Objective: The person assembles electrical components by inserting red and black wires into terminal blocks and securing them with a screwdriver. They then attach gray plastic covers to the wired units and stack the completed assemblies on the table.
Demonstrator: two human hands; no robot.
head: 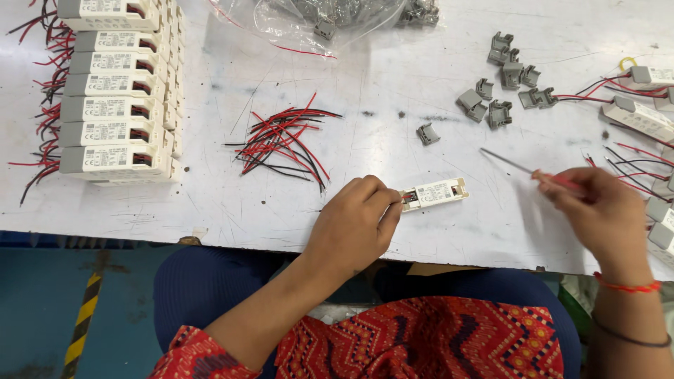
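A small white rectangular electronic module point(435, 193) lies on the white worktable point(393, 84) near its front edge. My left hand point(354, 224) pinches the module's left end between the fingertips. My right hand point(600, 214) is to the right of it and holds a thin screwdriver point(523, 168) with a red handle, its metal shaft pointing up and left above the table. The shaft tip is apart from the module.
A stack of white modules with red and black leads point(116, 91) fills the left. Loose red and black wires point(284, 140) lie in the middle. Grey plastic caps point(502, 91) are scattered at upper right, a clear bag point(330, 21) at top, more wired modules point(642, 116) at right.
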